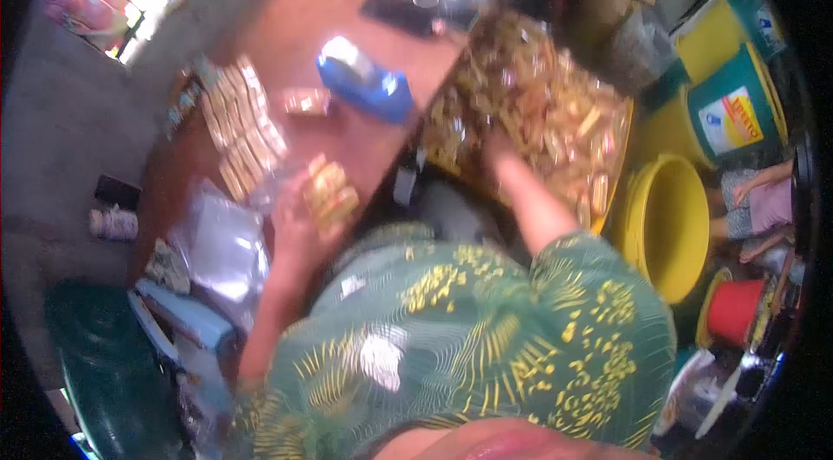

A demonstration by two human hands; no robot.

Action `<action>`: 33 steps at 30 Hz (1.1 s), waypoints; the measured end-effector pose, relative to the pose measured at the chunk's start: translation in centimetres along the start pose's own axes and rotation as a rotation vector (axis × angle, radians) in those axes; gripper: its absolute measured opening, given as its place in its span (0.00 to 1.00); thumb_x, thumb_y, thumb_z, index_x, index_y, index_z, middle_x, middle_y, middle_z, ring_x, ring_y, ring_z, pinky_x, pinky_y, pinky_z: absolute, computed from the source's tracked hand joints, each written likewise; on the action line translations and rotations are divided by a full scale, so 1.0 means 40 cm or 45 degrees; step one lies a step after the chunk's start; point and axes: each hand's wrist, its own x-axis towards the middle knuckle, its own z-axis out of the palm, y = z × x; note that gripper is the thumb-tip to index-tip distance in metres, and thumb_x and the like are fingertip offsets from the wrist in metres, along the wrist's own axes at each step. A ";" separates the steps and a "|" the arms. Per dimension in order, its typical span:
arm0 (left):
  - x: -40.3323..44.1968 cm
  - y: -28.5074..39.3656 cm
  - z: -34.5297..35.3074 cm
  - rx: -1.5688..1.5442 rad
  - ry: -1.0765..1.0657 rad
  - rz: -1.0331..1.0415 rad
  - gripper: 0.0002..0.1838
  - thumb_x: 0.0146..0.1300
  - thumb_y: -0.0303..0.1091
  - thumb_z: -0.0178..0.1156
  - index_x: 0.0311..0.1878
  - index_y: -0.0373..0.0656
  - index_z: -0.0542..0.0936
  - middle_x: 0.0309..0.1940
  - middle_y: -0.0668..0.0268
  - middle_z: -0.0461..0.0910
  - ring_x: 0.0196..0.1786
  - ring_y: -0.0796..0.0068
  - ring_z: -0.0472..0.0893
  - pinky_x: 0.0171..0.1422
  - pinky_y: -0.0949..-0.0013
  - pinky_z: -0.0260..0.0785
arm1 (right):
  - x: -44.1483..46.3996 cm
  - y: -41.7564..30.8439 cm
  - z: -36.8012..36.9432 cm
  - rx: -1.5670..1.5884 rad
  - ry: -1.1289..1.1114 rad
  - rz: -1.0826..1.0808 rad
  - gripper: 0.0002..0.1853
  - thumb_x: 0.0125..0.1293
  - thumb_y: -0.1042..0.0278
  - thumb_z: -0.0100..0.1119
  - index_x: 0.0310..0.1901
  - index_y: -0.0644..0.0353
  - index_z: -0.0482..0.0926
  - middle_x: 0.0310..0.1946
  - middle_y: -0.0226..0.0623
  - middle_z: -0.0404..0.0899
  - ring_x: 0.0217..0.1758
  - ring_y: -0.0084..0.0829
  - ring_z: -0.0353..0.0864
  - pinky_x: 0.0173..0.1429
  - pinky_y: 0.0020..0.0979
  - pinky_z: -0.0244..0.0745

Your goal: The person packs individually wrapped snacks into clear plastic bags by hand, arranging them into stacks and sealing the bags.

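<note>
My left hand (297,210) is closed around a small bundle of yellowish-brown wrapped pieces (332,195) above the table's near side. My right hand (496,147) reaches down into a wide yellow-edged tray (624,143) heaped with loose wrapped pieces (555,100); motion smears its fingers. Rows of similar wrapped packs (245,126) stand left of my left hand, and one separate pack (305,101) lies beyond it. Clear plastic bags (227,243) rest close to my left forearm.
A blue tape dispenser (364,82) and a dark flat object (399,15) sit on the reddish table (295,26). Yellow buckets (638,226) and a green-and-yellow tub (733,117) stand at right. Another person (770,200) is at the far right. A green stool-like object (104,356) is lower left.
</note>
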 end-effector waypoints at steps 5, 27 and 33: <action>-0.046 -0.054 0.042 0.113 0.029 -0.176 0.55 0.44 0.42 0.81 0.74 0.39 0.60 0.65 0.47 0.68 0.68 0.44 0.68 0.75 0.49 0.60 | -0.073 0.003 -0.104 -0.429 -0.513 0.088 0.43 0.62 0.41 0.66 0.73 0.57 0.66 0.55 0.57 0.82 0.56 0.52 0.84 0.56 0.47 0.82; -0.029 -0.024 -0.005 0.105 -0.040 -0.216 0.56 0.45 0.52 0.81 0.74 0.41 0.63 0.67 0.48 0.68 0.70 0.43 0.67 0.76 0.47 0.59 | -0.016 -0.255 -0.237 -0.066 0.182 -0.325 0.16 0.78 0.66 0.38 0.61 0.61 0.68 0.53 0.66 0.79 0.60 0.59 0.79 0.66 0.53 0.73; -0.031 -0.038 -0.004 0.123 -0.040 -0.172 0.55 0.45 0.52 0.80 0.73 0.40 0.64 0.66 0.47 0.69 0.69 0.44 0.68 0.75 0.48 0.60 | 0.200 -0.247 -0.114 -0.256 0.152 -0.258 0.21 0.73 0.75 0.40 0.65 0.62 0.72 0.59 0.62 0.77 0.63 0.58 0.78 0.67 0.49 0.73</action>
